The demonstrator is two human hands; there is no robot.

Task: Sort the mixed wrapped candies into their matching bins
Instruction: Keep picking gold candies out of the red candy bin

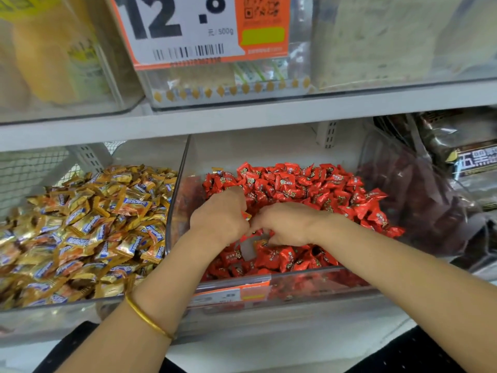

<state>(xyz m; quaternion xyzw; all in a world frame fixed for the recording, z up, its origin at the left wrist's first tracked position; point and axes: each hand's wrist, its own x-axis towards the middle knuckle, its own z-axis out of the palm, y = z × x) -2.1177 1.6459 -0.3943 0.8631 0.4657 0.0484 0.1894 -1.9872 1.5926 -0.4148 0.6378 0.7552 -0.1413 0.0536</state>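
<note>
While my left hand (pixel 219 215) pinched what appeared a gold-wrapped stray (pixel 246 216) inside the red bin (pixel 309 302) and my right hand (pixel 285 224) lay curled among red candies (pixel 295 184), grasp indeterminate, the gold bin (pixel 40 324) stood at nine o'clock, nearer my left.

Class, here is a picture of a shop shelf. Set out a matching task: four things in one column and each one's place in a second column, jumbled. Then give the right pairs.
Things
1. heap of gold-wrapped candies
2. heap of red-wrapped candies
3. price sign
4. gold bangle

Places
A. on the wrist of the left hand
B. on the front of the upper clear bin
C. in the left bin
D. in the middle bin

Pairs: 1-C, 2-D, 3-B, 4-A
</note>
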